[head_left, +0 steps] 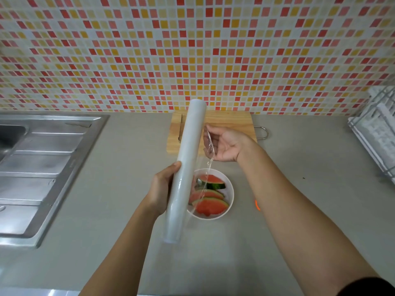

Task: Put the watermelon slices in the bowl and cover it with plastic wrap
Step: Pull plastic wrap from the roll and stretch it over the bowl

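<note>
- The roll of plastic wrap point(186, 167) hides the left side of the bowl point(232, 193) and the left ends of the watermelon slices point(210, 207).
- The left grip point(162, 191) shows only its thumb and back; its fingers lie behind the roll.
- The crumpled film point(209, 144) blurs the fingertips of the right grip point(226, 146).
- On the cutting board point(230, 122), a thin dark strip point(180, 129) beside the roll is too hidden to identify.
- The left edge cuts off the sink point(38, 167); the right edge cuts off the rack point(376, 133).
- The right forearm partly covers an orange object point(257, 205) that cannot be identified.
- A dark speck point(303, 178) on the bench is too small to tell.

Glossy clear film point(209, 144), wooden board point(230, 124), brushed steel sink point(42, 163), matt grey counter point(299, 167).
</note>
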Available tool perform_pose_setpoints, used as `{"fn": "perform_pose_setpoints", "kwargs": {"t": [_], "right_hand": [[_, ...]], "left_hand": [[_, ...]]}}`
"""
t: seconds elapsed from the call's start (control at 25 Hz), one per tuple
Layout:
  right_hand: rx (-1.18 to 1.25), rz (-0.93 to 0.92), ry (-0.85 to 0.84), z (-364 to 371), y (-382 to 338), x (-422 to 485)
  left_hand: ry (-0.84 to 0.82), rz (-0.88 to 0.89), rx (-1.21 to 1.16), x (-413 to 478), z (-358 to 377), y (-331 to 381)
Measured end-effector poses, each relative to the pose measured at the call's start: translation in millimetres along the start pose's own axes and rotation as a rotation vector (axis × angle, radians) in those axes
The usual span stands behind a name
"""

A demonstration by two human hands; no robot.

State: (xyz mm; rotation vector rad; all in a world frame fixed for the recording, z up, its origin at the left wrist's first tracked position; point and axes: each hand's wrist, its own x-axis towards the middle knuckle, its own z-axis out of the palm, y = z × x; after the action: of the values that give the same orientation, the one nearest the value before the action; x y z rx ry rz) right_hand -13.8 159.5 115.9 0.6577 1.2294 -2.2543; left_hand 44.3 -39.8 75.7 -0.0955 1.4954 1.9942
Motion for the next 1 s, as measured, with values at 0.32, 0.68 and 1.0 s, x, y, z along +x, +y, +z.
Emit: {"fn": "perform_pose_setpoints", "kwargs": {"t": [0.32,0.68,1.0], "right_hand": [[0.231,-0.164,0.189,8.5,2.7,2.2],[-0.013,-0.109,0.082,-1.7,-7.6,-6.8],[0.274,-0.054,0.086,0.1,-5.8,-12.5]], "left_hand": [[-0.006,0.117,0.07,0.9,-3.4,-0.4],[-0.027,0.123,0.081,-2.0,-2.6,4.5],[-0.086,0.107,0.029,-2.4,1.4,-1.2]]}}
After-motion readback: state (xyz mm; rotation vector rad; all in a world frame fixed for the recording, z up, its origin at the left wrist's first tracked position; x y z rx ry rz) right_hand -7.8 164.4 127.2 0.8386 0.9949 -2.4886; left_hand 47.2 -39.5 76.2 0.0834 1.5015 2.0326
